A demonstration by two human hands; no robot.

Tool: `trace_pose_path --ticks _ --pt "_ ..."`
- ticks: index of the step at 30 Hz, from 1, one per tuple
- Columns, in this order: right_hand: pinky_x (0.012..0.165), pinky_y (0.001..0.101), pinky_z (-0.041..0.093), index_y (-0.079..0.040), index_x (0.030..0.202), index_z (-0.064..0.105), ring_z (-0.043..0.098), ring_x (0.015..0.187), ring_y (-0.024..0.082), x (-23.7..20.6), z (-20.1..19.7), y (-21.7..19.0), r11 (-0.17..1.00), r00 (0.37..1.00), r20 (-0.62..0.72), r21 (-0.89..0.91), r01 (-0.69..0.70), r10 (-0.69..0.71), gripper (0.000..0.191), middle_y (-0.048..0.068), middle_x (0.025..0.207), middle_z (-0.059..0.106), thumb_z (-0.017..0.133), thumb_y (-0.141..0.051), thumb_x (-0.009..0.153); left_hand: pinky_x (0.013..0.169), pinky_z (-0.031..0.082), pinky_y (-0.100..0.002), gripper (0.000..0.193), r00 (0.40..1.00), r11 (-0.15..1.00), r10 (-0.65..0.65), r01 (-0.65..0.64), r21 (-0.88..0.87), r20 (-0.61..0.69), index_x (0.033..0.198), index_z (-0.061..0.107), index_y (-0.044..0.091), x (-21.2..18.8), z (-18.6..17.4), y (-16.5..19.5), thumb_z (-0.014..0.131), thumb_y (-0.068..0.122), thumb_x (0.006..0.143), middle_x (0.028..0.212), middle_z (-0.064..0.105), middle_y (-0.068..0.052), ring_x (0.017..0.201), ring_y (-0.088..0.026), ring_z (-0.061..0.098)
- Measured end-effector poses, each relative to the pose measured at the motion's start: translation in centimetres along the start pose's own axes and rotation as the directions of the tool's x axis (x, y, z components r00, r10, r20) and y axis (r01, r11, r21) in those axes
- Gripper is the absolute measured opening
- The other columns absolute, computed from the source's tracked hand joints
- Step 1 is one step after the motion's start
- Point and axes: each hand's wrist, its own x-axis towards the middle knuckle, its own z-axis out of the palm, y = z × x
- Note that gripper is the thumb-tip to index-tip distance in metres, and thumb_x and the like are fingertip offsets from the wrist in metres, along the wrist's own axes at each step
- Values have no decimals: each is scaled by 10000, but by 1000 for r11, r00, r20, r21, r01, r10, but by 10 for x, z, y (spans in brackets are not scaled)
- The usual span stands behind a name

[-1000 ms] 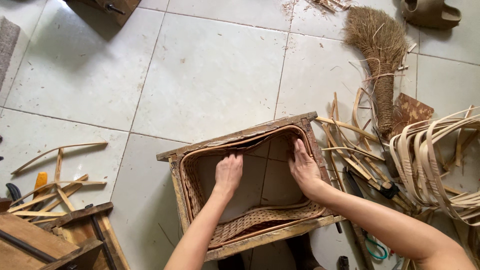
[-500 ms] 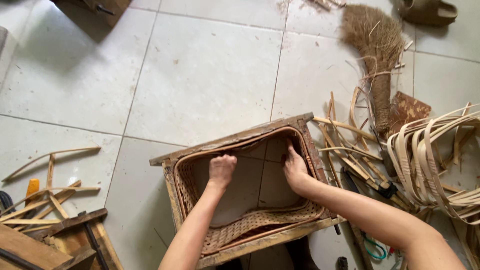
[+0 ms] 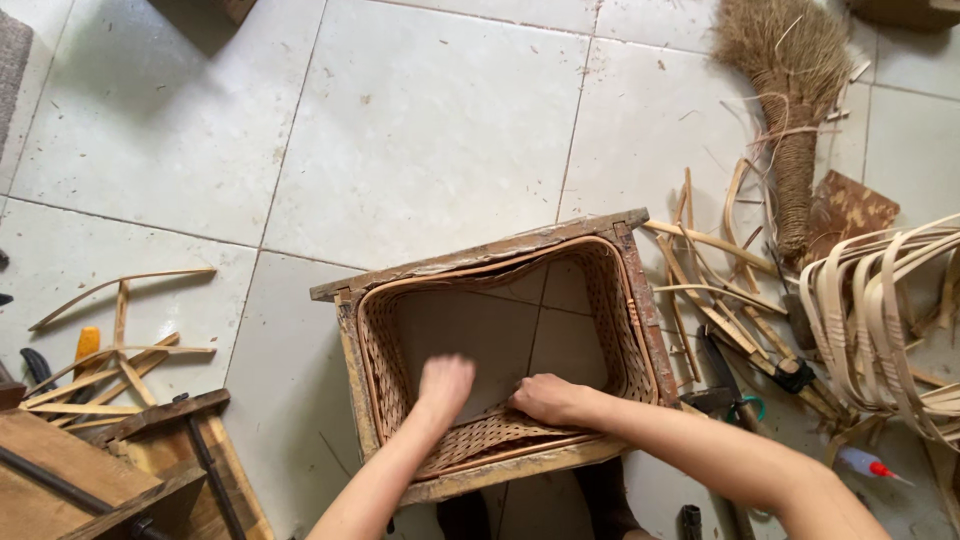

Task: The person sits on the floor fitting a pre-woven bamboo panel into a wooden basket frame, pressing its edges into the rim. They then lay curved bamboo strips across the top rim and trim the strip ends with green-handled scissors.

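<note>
Inside the wooden frame [image 3: 480, 262] on the tiled floor [image 3: 430, 120], I see my left hand [image 3: 445, 385] and right hand [image 3: 545, 397] pressing flat, grasping nothing, on the woven basket [image 3: 610, 320] wall nearest me.

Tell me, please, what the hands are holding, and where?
Neither clearly grips anything: both hands, left and right, rest inside the basket, on its near woven wall.

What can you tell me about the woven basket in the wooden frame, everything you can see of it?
The woven basket is a rectangular, tan cane weave with no bottom: floor tiles show through its middle. A smooth cane band rims its top edge. It sits inside a weathered wooden frame that stands on the tiled floor. Both hands reach into it near the close wall: the left hand looks blurred, and the right hand rests on the weave.
</note>
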Motion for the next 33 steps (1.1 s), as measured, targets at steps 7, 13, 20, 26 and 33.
trace_pose_path --ticks 7,13,20,26,33 --pt "772 483 593 16 1084 681 724 901 372 0 -5 -9 1000 995 103 2 -14 14 230 234 963 717 504 -113 1014 1176 222 -660 334 864 963 6 -141 230 503 1268 727 121 -37 40 7 504 253 1058 1307 690 -96 1217 -307 627" --pt "965 495 500 -28 1294 547 637 1116 404 -15 -42 -13 929 995 83 363 -75 48 333 252 1151 673 500 -115 977 1185 182 -689 352 850 948 28 -189 255 526 1300 721 137 -36 38 5 490 244 1057 1313 698 -80 1237 -289 630" --pt "949 469 506 -54 1300 509 651 1089 388 -7 -52 -8 888 988 126 438 -141 95 367 226 1131 684 593 -240 995 1220 170 -621 337 874 965 15 -141 222 486 1262 741 166 -26 38 -4 489 209 1042 1273 716 -47 1220 -251 635" --pt "841 472 555 -34 1228 558 711 993 388 -2 -58 12 928 957 -289 364 77 34 271 189 1087 737 587 -181 1002 1215 229 -574 320 904 977 35 -122 177 427 1201 767 158 -22 44 -7 503 208 1028 1215 737 -62 1169 -252 658" --pt "794 501 535 -78 1247 565 696 947 380 1 -70 -2 924 963 -164 355 -144 213 288 187 1017 733 607 -201 990 986 481 -451 285 944 985 38 -91 149 328 1143 782 130 -26 52 -11 533 187 1015 1122 755 -80 1070 -246 701"
